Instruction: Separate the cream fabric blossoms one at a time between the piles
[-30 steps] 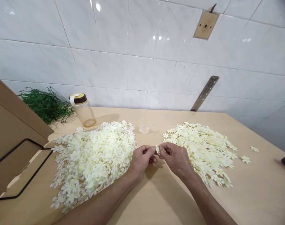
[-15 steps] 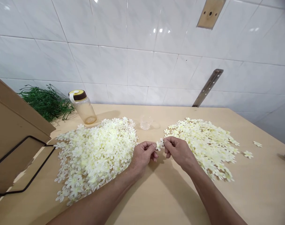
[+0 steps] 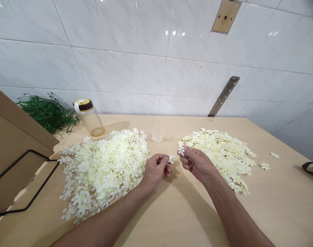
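Note:
Between thumb and fingers, my left hand (image 3: 156, 168) pinches a small artificial flower (image 3: 171, 159) with pale petals. My right hand (image 3: 196, 161) is closed on another white artificial flower (image 3: 181, 150), held a little higher and apart from the left one. To the left of my hands spreads a thick heap of pale yellow-white flowers (image 3: 107, 164). A flatter pile of similar flowers (image 3: 220, 151) lies to the right, partly hidden behind my right hand. Behind my hands stands a small clear cup (image 3: 157, 136).
A bottle (image 3: 89, 118) with a brown and yellow lid stands at the back left beside green artificial foliage (image 3: 47, 113). Cardboard (image 3: 17, 147) and a black wire frame (image 3: 30, 202) occupy the left edge. A dark strap (image 3: 311, 168) lies far right. Tiled wall (image 3: 120, 68) bounds the table's back.
My hands have moved apart. The right hand has risen slightly and turned, with a flower in its fingers, while the left hand keeps its flower in nearly the same place. The view has shifted slightly.

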Demonstrator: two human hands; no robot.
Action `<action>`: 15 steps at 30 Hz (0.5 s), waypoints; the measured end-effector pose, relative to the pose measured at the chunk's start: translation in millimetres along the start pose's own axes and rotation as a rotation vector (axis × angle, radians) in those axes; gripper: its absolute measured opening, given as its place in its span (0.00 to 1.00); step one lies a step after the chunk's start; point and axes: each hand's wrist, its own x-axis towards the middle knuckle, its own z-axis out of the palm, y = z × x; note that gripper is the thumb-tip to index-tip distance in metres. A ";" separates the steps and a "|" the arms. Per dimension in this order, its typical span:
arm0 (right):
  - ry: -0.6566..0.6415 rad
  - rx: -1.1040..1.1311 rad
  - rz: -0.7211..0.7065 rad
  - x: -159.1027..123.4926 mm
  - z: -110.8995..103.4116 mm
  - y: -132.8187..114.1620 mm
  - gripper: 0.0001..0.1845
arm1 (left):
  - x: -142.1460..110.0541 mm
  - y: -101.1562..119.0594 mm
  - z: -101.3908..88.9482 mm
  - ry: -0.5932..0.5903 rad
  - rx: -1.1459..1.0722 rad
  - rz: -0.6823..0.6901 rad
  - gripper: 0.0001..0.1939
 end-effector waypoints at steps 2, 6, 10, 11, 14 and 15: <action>-0.008 -0.011 -0.007 -0.8 1.1 0.3 0.12 | 0.6 -2.5 -0.7 -0.009 0.015 0.007 0.14; -0.019 -0.024 -0.035 -2.8 4.0 2.0 0.13 | 1.3 -4.5 -0.3 -0.019 0.052 0.014 0.14; -0.030 -0.127 -0.073 -1.7 10.8 6.7 0.13 | 0.5 -1.4 2.7 0.003 0.075 0.006 0.14; -0.016 -0.199 -0.101 -1.2 14.8 7.3 0.13 | 0.0 -0.2 3.4 0.002 0.073 0.003 0.14; 0.023 -0.470 -0.203 -1.0 33.6 2.9 0.14 | -2.3 3.1 4.7 -0.023 0.024 0.013 0.15; -0.007 -0.547 -0.219 -1.5 40.8 -0.8 0.15 | -3.2 4.0 4.9 -0.031 0.015 0.022 0.16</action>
